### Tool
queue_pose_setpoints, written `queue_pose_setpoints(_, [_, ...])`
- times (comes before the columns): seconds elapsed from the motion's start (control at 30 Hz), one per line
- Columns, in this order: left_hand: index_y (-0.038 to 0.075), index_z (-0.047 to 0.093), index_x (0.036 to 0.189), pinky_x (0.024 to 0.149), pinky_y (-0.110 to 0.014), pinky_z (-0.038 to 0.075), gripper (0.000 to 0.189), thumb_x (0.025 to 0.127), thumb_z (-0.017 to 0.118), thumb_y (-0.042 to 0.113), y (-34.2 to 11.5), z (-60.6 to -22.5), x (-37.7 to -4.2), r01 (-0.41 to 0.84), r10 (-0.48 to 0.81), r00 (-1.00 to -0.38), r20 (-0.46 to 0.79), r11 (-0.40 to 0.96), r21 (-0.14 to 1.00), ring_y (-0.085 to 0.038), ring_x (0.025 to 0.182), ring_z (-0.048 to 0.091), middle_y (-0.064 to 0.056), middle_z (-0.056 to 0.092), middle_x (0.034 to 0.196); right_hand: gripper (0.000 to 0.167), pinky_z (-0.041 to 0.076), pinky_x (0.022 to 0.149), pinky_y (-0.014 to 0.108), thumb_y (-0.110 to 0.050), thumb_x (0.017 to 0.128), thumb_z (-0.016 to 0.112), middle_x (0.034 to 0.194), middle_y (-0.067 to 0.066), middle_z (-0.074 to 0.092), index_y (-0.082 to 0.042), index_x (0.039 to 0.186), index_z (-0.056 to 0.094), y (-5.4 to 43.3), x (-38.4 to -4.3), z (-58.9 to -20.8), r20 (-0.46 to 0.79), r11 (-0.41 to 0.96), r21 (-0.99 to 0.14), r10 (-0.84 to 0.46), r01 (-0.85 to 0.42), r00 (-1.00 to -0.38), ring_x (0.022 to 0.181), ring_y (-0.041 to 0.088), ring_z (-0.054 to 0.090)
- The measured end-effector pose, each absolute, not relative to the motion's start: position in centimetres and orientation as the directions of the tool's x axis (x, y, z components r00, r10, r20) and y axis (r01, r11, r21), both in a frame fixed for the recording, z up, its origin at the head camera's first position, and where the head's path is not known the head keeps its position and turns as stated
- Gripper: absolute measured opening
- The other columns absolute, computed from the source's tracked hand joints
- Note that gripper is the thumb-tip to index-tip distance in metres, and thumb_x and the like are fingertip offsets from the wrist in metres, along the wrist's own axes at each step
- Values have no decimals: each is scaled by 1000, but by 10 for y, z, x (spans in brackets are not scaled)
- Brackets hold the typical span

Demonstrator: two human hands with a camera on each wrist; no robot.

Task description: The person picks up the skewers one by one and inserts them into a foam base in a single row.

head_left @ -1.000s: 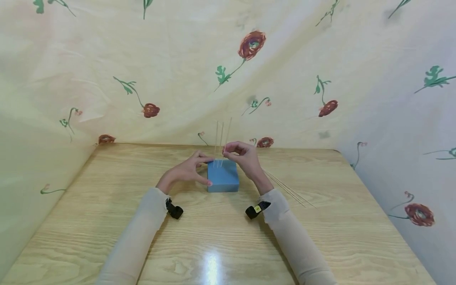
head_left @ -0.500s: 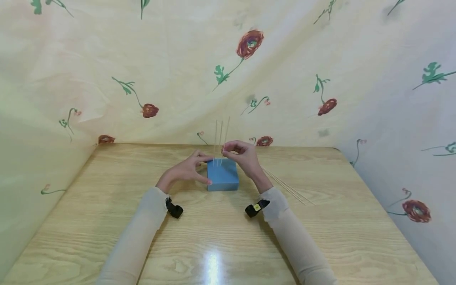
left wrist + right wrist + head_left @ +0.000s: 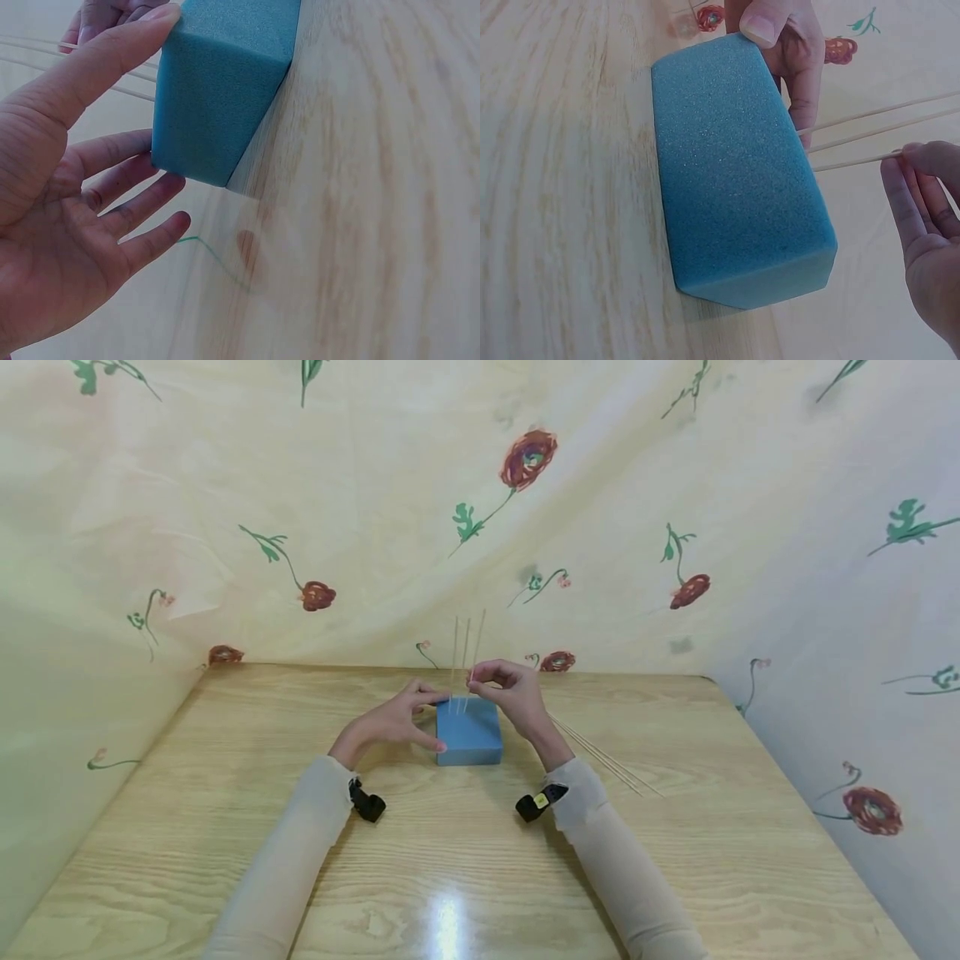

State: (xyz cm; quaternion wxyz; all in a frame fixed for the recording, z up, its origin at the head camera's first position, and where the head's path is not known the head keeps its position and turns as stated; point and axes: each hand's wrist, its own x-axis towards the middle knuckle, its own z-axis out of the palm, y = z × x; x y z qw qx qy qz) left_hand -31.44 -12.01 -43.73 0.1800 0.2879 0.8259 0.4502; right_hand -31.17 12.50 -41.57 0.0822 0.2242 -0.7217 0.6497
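Observation:
A blue foam block (image 3: 472, 735) sits on the table between the hands. Three thin wooden skewers stand in its top, near the back left: the left skewer (image 3: 454, 647), the middle skewer (image 3: 466, 643) and the right skewer (image 3: 480, 633), which leans slightly right. My left hand (image 3: 390, 717) holds the block's left side, thumb at the front corner and fingers at the back. Thumb and fingertips of my right hand (image 3: 517, 692) pinch the right skewer a little above the foam. In the right wrist view that held skewer (image 3: 847, 163) meets the block's top face.
Several loose skewers (image 3: 603, 757) lie diagonally on the wooden table (image 3: 375, 877), right of the right wrist. A flowered cloth (image 3: 390, 510) hangs behind the table and along its sides. Each wrist carries a small black camera.
The view shifts slightly up and down with the head. Hands, block and skewers keep their places relative to one another.

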Motion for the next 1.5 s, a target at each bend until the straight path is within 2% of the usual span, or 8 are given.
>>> queue_pose_setpoints(0.23, [12, 33, 160, 120, -58, 29, 96, 82, 88, 24, -120, -436, -314, 313, 639, -769, -29, 415, 854, -39, 145, 31, -12, 31, 144, 19, 59, 81, 24, 1, 90, 75, 99, 24, 72, 11, 105, 71, 124, -313, -415, 426, 60, -892, -226, -449, -876, 89, 13, 71])
queue_pose_setpoints(0.33, [12, 33, 160, 120, -57, 30, 96, 82, 87, 24, -121, -435, -314, 308, 640, -768, -33, 415, 856, -38, 145, 31, -12, 31, 143, 19, 59, 81, 24, 1, 90, 75, 100, 27, 71, 12, 105, 72, 123, -313, -414, 425, 60, -892, -230, -449, -875, 89, 13, 71])
queue_pose_setpoints(0.5, [12, 34, 160, 120, -57, 31, 96, 82, 88, 25, -121, -435, -314, 316, 642, -767, -29, 416, 853, -36, 143, 33, -12, 32, 143, 20, 59, 81, 25, 0, 90, 75, 100, 25, 72, 12, 106, 71, 123, -314, -414, 417, 67, -895, -230, -442, -879, 88, 11, 71])
queue_pose_setpoints(0.8, [12, 33, 161, 121, -60, 27, 95, 83, 87, 23, -121, -435, -312, 289, 641, -766, -49, 411, 864, -41, 149, 27, -12, 30, 146, 21, 60, 79, 25, -2, 91, 75, 101, 24, 72, 11, 106, 71, 123, -311, -415, 407, 94, -895, -232, -437, -883, 88, 11, 71])
queue_pose_setpoints(1.27, [13, 34, 160, 120, -57, 29, 96, 82, 88, 26, -120, -436, -313, 305, 641, -766, -43, 421, 854, -38, 146, 31, -12, 31, 147, 21, 60, 78, 25, -6, 92, 75, 98, 11, 75, 10, 106, 71, 125, -308, -414, 405, 147, -883, -242, -446, -882, 87, 9, 71])
queue_pose_setpoints(1.5, [13, 34, 160, 121, -60, 27, 95, 82, 87, 26, -122, -437, -313, 295, 642, -765, -51, 420, 858, -40, 148, 28, -12, 30, 147, 19, 60, 78, 25, -5, 91, 76, 99, 18, 74, 8, 104, 73, 123, -308, -416, 405, 143, -883, -248, -446, -880, 87, 9, 72])
